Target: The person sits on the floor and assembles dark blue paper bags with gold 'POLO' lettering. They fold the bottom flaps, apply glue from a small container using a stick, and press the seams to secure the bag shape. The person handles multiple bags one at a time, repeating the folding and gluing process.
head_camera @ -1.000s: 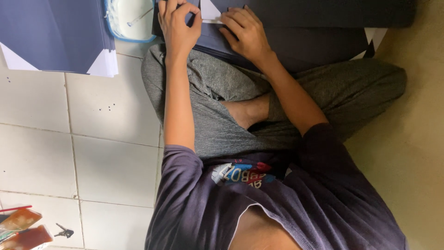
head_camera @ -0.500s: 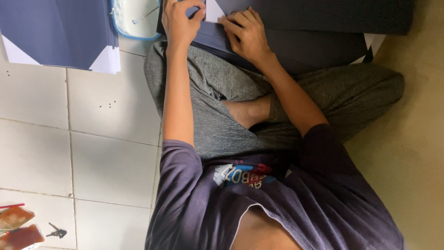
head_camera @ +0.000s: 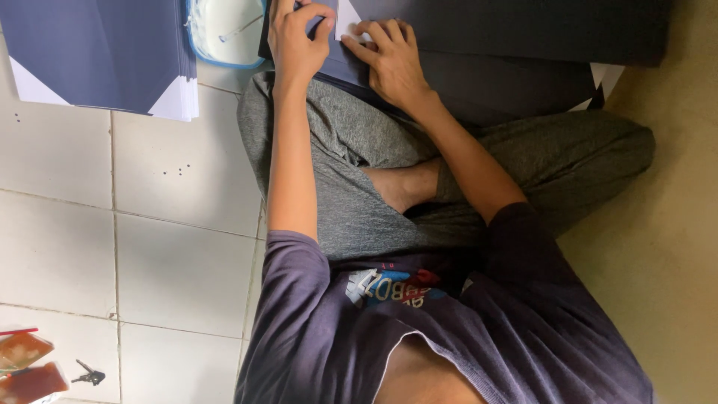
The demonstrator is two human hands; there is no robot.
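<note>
While the head camera looks down over crossed legs in grey trousers, both hands work one dark blue paper sheet [head_camera: 336,63] lying on the lap at the frame's top. The left hand [head_camera: 295,41] pinches its edge between thumb and fingers; the right hand [head_camera: 393,63] lies spread flat on it, fingertips at a folded white corner [head_camera: 346,19]. Its long axis seems to run toward the dark sheets [head_camera: 523,37] on the right, though the frame crops it. A stack of blue folded sheets [head_camera: 97,52] with white corners lies left, beside a blue-rimmed white container [head_camera: 224,34]. Orange packets [head_camera: 26,366] sit bottom left.
</note>
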